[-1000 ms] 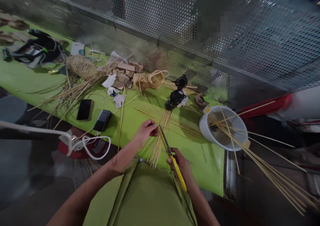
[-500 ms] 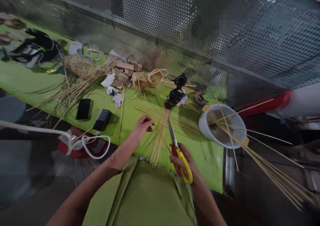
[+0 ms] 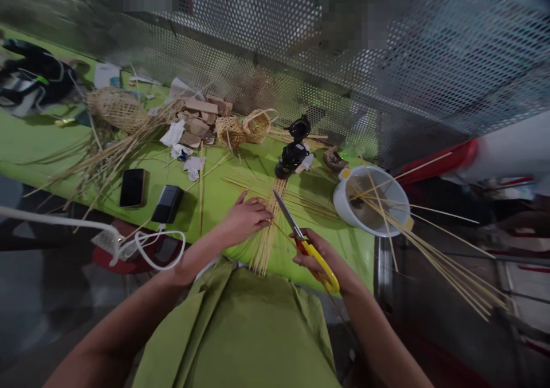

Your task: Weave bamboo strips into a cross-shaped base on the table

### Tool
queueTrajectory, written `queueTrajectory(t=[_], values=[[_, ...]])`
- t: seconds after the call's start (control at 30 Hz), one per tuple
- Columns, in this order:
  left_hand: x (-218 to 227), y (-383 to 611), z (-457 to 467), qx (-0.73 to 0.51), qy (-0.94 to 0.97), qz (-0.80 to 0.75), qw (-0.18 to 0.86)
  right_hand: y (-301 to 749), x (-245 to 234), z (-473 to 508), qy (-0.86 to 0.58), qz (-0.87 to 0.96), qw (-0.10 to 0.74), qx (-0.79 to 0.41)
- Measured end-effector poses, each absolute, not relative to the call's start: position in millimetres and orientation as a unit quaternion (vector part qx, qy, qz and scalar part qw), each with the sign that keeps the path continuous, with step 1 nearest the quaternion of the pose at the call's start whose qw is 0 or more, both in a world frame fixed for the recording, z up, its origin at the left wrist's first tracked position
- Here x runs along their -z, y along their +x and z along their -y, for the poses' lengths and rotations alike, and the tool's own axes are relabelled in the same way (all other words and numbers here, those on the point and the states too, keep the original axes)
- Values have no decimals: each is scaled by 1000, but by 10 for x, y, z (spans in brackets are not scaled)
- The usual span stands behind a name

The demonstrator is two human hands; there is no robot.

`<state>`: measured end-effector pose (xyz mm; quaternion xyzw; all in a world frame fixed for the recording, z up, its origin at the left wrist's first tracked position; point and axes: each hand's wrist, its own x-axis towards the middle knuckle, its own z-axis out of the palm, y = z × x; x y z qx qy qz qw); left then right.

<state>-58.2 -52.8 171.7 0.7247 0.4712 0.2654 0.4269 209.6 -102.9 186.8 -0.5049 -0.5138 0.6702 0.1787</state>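
My right hand (image 3: 320, 256) grips scissors (image 3: 318, 265) with yellow and red handles, their blades pointing up and to the left over the strips. A thin strip (image 3: 283, 231) runs from my right fingers toward my left fingertips. Palm down, my left hand (image 3: 249, 220) rests by the lengthwise bamboo-like strips (image 3: 262, 250), fingers stretched and thumb apart. These strips lie across crosswise ones (image 3: 307, 202). At their far end stands a black object (image 3: 291, 159), bottle-like with a raised round lid.
Right of the strips stands a white bucket (image 3: 341, 204) with long strips sticking out over the table edge. Small woven baskets (image 3: 256, 126), wood pieces (image 3: 201, 113) and a larger basket (image 3: 117, 108) lie at the back. A phone (image 3: 132, 187) and a power bank (image 3: 167, 203) with a white cable are at left.
My left hand has gone from a pinch on the thin strip to stretched fingers, moving right over the bundle. The scissors have tilted further left. The whole view has shifted slightly.
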Motion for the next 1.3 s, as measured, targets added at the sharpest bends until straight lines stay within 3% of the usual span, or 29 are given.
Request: queueTrajectory(t=[0.2, 0.37, 0.5, 0.6, 0.87, 1.3], values=[[-1668, -615, 540, -252, 719, -425, 489, 2301, -1878, 825, -555, 572, 182, -576], [-1681, -920, 520, -315, 583, -510, 548, 2756, -2098, 574, -643, 566, 365, -364], [-1778, -1027, 560, -424, 388, -566, 591, 2962, -2351, 510, -637, 499, 526, -262], [-1816, -917, 607, -479, 267, -548, 632, 2805, -2377, 568, -608, 464, 548, -338], [-1765, -489, 614, -507, 211, -525, 650, 1670, -1837, 827, -549, 448, 397, -583], [-1709, -359, 701, -517, 204, -546, 627, 1423, -1397, 1152, -519, 354, 433, -647]])
